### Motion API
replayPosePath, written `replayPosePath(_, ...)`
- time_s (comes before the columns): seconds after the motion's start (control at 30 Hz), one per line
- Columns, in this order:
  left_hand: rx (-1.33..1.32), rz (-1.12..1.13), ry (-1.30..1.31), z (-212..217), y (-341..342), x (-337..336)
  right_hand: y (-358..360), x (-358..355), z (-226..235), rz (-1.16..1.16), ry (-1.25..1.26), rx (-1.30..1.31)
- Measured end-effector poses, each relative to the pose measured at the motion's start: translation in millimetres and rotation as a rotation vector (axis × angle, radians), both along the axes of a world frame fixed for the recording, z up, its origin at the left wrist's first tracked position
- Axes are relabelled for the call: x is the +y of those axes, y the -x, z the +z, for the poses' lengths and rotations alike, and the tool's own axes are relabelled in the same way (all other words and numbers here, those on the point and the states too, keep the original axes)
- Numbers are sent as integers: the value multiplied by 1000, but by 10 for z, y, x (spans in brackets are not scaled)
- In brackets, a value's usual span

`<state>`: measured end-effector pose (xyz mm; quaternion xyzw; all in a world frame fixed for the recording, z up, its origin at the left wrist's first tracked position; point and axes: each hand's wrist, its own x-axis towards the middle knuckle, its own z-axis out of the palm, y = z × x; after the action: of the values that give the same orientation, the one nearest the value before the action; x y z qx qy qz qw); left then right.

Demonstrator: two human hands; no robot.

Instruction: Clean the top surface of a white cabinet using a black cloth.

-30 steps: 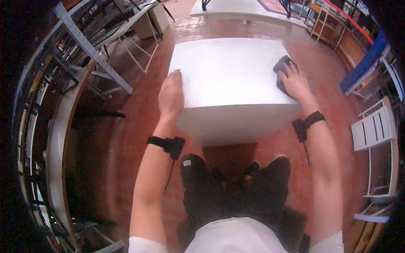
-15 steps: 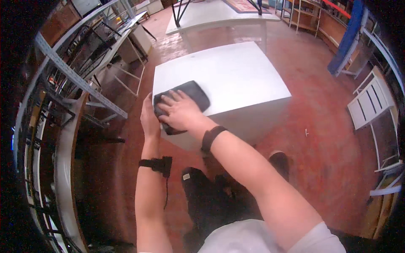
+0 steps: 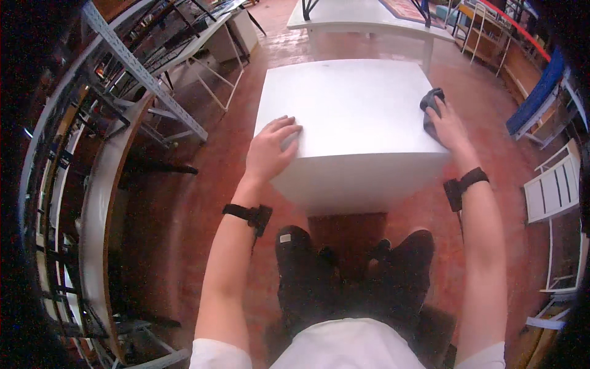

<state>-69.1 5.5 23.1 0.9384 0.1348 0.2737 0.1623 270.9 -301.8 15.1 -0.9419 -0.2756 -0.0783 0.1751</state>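
nearest the camera are a white shirt and dark trousers, the left knee bearing a small pale patch. each wrist carries a black strap; a black module is seen on the left strap and another beside the right strap. ahead of the knees stands a white box-shaped unit, its front face in shade and its flat top brightly lit. the left hand rests at the near left part of that top, fingers bent and thumb slightly apart, holding nothing visible. the right hand lies over a dark cloth at the right edge of the top; the cloth is bunched beneath the fingers, and whether they are clamped on it or merely pressing cannot be told. the two hands are well apart. around the unit runs a reddish floor with shiny patches farther off. to the right stands a white slatted piece, to the left a grey perforated metal upright. beyond the unit, a white table bears dark supports. a blue post leans into view at upper right.
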Motion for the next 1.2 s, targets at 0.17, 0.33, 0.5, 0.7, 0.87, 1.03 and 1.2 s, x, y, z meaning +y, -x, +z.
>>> replayPosePath(0.17, 3, -77, -119, 37, -51, -55, 5, -8, 87, -2, 50, 51)
replayPosePath(0.33, 47, -87, -127, -6, -68, 22, -13, 6, 42, 9, 2, 38)
replayPosePath(0.5, -9, -98, -104, -53, -106, -8, -39, 2, 33, -32, 27, 56)
replayPosePath(0.7, 214, -68, -257, -20, -187, 4, -64, 16, 14, -32, 80, 45)
replayPosePath(0.87, 456, -58, -258, 57, -276, -62, 63, 53, 88, -59, 85, 49)
replayPosePath(1.03, 465, -172, -204, 75, -873, -462, 24, 15, 62, -52, 95, 14)
replayPosePath(1.2, 437, -294, -200, 32, -1430, -946, 83, 62, 108, -49, 85, 60)
